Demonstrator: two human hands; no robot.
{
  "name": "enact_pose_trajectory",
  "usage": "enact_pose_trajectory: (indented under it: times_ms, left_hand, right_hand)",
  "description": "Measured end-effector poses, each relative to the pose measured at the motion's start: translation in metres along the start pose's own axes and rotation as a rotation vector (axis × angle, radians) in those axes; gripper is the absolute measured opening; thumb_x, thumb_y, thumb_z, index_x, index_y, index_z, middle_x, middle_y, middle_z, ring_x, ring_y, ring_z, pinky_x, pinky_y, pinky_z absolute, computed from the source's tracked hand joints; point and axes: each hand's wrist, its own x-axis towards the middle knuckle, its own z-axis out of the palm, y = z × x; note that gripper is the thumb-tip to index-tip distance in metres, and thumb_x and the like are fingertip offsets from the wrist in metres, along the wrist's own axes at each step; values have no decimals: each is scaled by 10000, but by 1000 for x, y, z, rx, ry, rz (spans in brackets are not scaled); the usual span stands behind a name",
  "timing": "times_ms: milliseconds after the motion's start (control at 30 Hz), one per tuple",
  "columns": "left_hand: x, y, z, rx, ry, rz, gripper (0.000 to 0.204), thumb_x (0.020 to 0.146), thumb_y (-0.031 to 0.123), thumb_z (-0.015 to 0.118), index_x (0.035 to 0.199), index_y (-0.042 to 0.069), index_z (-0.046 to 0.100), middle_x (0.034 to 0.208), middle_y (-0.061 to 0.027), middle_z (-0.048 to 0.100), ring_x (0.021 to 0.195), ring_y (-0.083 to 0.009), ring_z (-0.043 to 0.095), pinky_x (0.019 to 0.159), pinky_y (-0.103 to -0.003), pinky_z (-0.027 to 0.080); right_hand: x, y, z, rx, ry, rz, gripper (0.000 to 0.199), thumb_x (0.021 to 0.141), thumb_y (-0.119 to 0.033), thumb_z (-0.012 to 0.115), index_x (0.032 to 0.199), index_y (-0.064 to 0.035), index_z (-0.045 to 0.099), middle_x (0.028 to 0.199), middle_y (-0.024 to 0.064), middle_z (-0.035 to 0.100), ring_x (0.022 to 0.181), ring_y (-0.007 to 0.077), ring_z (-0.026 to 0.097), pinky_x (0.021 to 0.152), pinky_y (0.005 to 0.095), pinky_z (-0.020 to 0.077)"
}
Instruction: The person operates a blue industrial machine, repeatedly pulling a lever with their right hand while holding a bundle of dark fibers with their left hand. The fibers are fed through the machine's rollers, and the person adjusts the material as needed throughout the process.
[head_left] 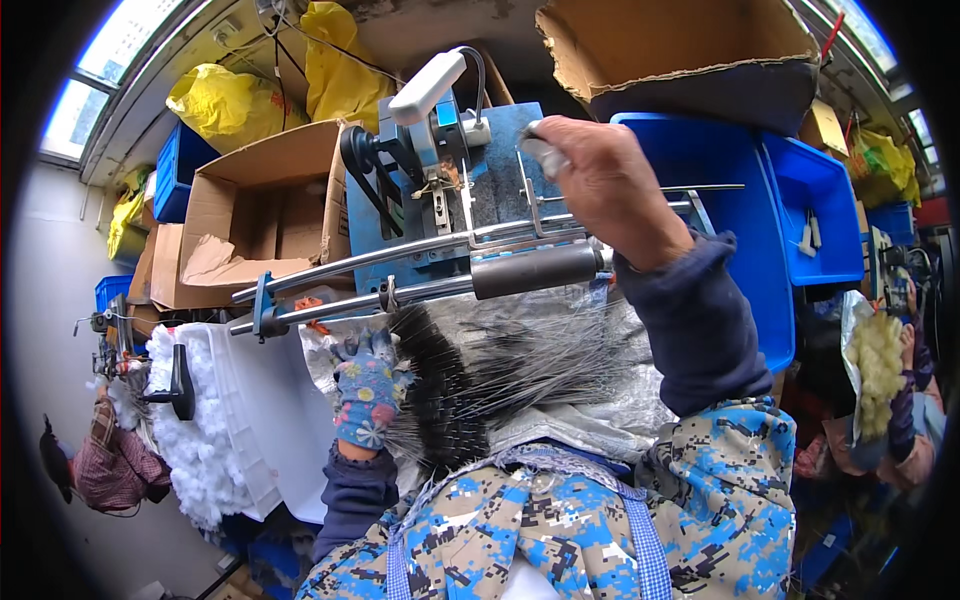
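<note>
The wire brushes (468, 380) lie at three o'clock from our gloved left hand (367, 395), seven o'clock from our right hand (597, 175). The latter is curled closed, any contents hidden; the former's grip we cannot tell.

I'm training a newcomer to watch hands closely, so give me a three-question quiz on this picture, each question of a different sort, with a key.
1. Multiple choice. Where is the patterned glove worn?
A) On the left hand
B) On both hands
C) On neither hand

2. True or false. The right hand reaches farther forward, away from the lap, than the left hand.

3. Fill the gap. The thick bundle of strands just to the right of the left hand is coloured ____.

Key: 1. A; 2. True; 3. black.
</note>
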Motion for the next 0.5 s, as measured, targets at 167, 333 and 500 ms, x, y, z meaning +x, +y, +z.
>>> enact_pose_trajectory:
  times_ms: [167,333,500]
  left_hand:
    - [0,-8,22,-127,-209,-65,480,664,189,682,1109,66,551,1030,-94,607,1027,-313,526,866,-447,406]
    - [-8,-8,16,-799,-182,-395,375,647,125,679,998,58,565,908,-78,644,876,-280,596,775,-376,469]
    - [9,11,-9,-368,81,70,281,637,117,676,898,79,579,808,-78,600,748,-297,563,684,-406,444]
  right_hand:
    - [16,34,63,-644,-402,190,132,776,-100,522,833,-55,632,964,141,564,922,297,550,703,414,461]
    - [14,53,89,-560,-440,251,184,790,-160,518,878,-115,673,997,121,584,929,288,550,761,448,415]
    - [9,50,86,-617,-388,192,148,768,-104,514,869,-79,619,907,110,608,882,293,577,716,425,458]
